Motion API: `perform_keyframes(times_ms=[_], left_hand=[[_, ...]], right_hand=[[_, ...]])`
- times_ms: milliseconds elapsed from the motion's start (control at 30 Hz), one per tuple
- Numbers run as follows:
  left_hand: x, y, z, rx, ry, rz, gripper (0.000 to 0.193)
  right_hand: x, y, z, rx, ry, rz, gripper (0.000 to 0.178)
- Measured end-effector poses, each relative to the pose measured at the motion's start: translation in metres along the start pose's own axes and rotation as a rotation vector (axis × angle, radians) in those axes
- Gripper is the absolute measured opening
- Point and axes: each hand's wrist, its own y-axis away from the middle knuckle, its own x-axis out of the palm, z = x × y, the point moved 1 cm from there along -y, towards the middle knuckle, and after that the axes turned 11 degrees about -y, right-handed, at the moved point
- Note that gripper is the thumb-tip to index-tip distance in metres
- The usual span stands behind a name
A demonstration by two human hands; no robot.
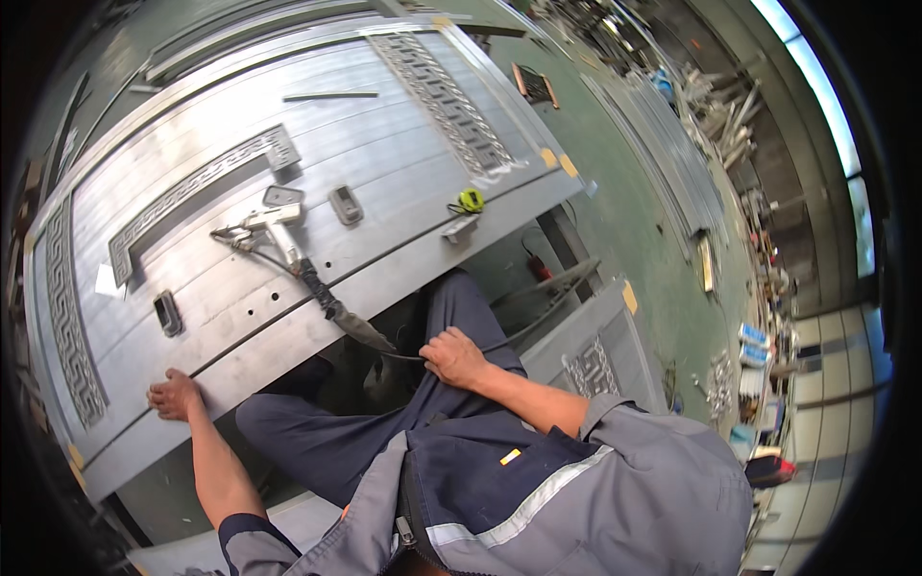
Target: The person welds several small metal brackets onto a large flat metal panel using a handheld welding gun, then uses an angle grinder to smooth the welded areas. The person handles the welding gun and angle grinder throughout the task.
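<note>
A large silvery metal door panel [288,317] lies flat in front of me. My left hand [175,396] rests on its near left part, fingers spread against the surface, lifting nothing. My right hand [455,358], above my thigh, is closed around a thin black cable [403,357]. That cable runs through a dark wrapped sleeve [360,331] to a silvery handheld welding gun [279,233] lying on the panel. Near the gun are an L-shaped patterned metal strip [192,182] and oval recessed fittings, one grey fitting [346,204] to its right and another [168,313] to its left.
A yellow-green tape measure [471,200] sits by the panel's near right edge, beside a small metal bracket [461,228]. A thin metal strip [329,96] lies farther back. Another patterned panel [615,336] is at my right. Long metal profiles [663,163] lie on the green floor.
</note>
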Motion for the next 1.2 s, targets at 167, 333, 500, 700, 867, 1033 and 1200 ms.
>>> perform_keyframes(times_ms=[167, 333, 500, 700, 867, 1033, 1200], left_hand=[[0.011, -0.025, 0.016, 0.109, 0.057, 0.039, 0.067], [0.018, -0.057, 0.08, 0.539, 0.279, 0.219, 0.075], [-0.006, 0.003, 0.101, 0.665, 0.347, 0.343, 0.07], [-0.068, 0.084, 0.088, 0.681, 0.493, 0.513, 0.046], [-0.124, 0.152, 0.062, 0.792, 0.397, 0.346, 0.051], [-0.163, 0.175, 0.061, 0.859, 0.113, 0.226, 0.058], [-0.196, 0.203, 0.063, 0.896, -0.118, 0.367, 0.061]], right_hand=[[-0.001, -0.004, -0.025, 0.109, 0.048, -0.238, 0.011], [-0.006, -0.04, -0.074, 0.186, 0.042, -0.438, 0.005], [0.005, -0.042, -0.103, 0.302, -0.049, -0.388, 0.009], [0.01, -0.039, -0.113, 0.289, -0.046, -0.49, 0.008], [0.012, -0.037, -0.107, 0.263, -0.014, -0.416, 0.011], [-0.014, -0.025, -0.105, 0.328, -0.107, -0.372, 0.036], [-0.048, 0.021, -0.139, 0.443, -0.122, -0.612, 0.04]])
